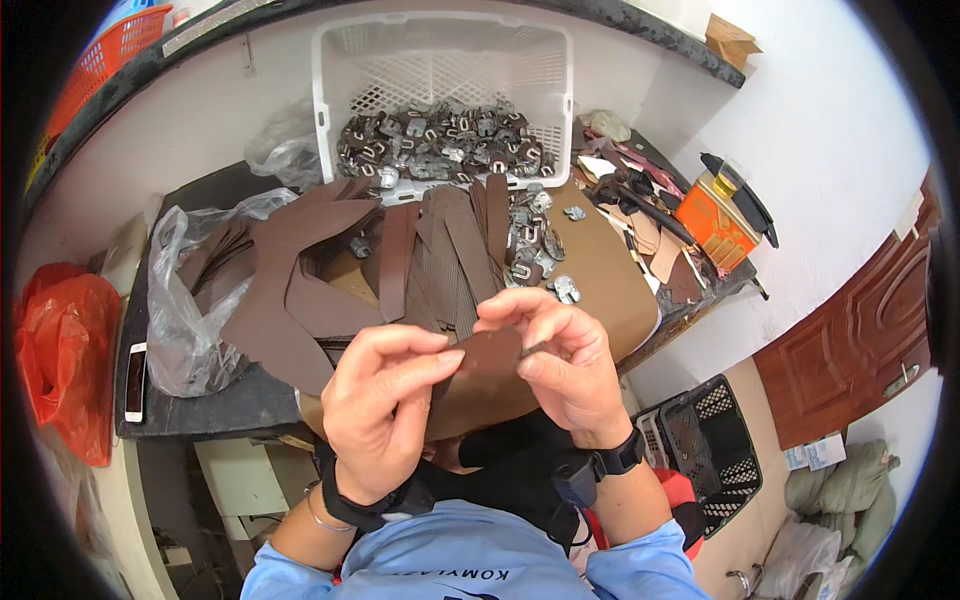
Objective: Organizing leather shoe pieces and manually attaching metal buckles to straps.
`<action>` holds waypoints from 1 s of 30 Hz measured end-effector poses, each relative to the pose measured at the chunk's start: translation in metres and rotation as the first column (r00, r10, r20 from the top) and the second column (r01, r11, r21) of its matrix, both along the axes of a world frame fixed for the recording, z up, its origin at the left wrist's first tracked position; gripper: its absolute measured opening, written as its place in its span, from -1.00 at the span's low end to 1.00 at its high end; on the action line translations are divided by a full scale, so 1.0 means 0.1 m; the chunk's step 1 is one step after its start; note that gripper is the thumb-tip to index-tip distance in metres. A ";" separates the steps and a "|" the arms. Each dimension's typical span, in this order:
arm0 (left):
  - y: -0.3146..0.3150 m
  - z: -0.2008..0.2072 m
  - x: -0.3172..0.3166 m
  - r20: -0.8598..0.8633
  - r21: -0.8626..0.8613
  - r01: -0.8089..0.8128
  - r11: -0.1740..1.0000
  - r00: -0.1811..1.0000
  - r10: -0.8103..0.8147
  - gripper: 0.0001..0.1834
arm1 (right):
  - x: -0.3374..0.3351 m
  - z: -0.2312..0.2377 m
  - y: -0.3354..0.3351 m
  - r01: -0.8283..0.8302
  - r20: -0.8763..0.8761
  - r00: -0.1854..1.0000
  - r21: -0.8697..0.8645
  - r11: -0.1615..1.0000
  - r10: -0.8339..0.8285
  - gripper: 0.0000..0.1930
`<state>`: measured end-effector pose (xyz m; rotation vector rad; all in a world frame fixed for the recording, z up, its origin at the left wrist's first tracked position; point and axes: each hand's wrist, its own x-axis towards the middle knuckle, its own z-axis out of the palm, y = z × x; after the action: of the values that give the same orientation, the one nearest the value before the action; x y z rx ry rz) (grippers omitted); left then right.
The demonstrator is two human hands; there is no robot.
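A small dark brown piece [490, 362], which looks like leather, is stretched between my two hands above the near edge of the table. My left hand [378, 405] pinches its left end between thumb and fingers. At its other end, my right hand [568, 365] grips the edge between thumb and forefinger, and there the edge seems folded or doubled. Just beyond my hands lie brown strips [448, 250] in stacks. A single reddish-brown strip [398, 265] lies among them. Large curved brown cut pieces [325, 300] overlap to the left.
A white plastic crate [318, 110] at the back holds many metal clasps [450, 140]. Loose clasps [566, 289] lie right of the strips. A clear plastic bag [180, 340] and phone [136, 383] are left; an orange tin [716, 222] and scraps [660, 250] are right.
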<state>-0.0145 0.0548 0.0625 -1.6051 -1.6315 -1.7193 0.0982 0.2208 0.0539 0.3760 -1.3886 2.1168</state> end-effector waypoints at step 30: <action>-0.08 -0.12 0.14 0.305 -0.024 0.143 0.989 0.944 -0.129 -0.78 | 0.26 -0.06 -0.29 0.051 0.165 0.984 0.115 0.992 -0.070 -0.86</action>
<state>-0.0010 0.0463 0.0501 -1.5681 -1.7412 -2.1025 0.1246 0.1921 0.0481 0.1986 -1.5981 2.0670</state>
